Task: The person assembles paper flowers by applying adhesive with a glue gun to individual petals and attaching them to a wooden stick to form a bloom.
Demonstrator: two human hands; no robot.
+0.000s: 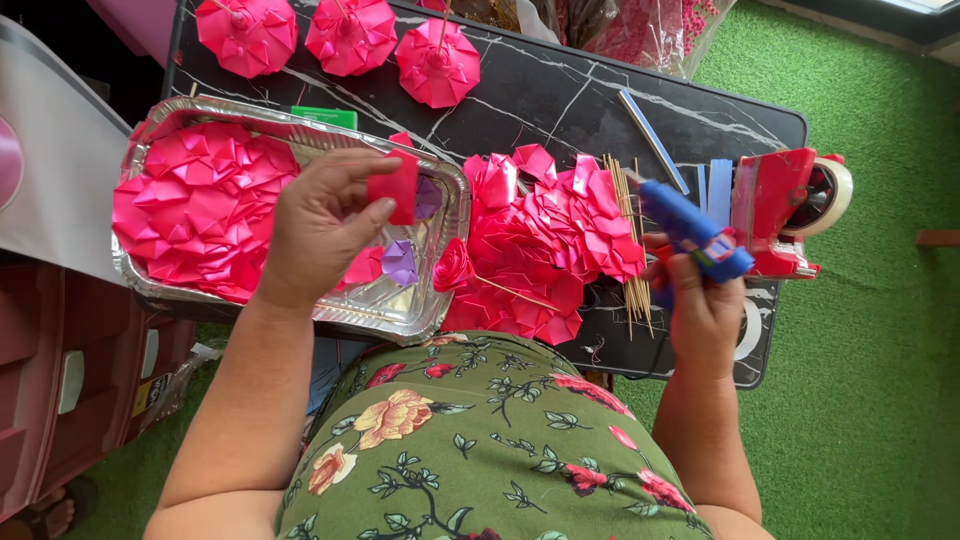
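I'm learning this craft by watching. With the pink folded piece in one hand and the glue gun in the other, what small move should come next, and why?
Probably bring the blue glue gun in the right hand over to the folded pink ribbon piece pinched in the left hand. The two are apart, the piece raised over the foil tray, with no glue visible on it.

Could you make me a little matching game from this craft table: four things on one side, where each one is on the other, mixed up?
Things:
1. blue glue gun
2. folded pink piece
3. red tape dispenser
4. foil tray

Places:
A. on the table's far right end
B. on the table's left part, holding pink folded ribbon
C. in the right hand
D. pinched in the left hand

Pairs: 1-C, 2-D, 3-A, 4-B
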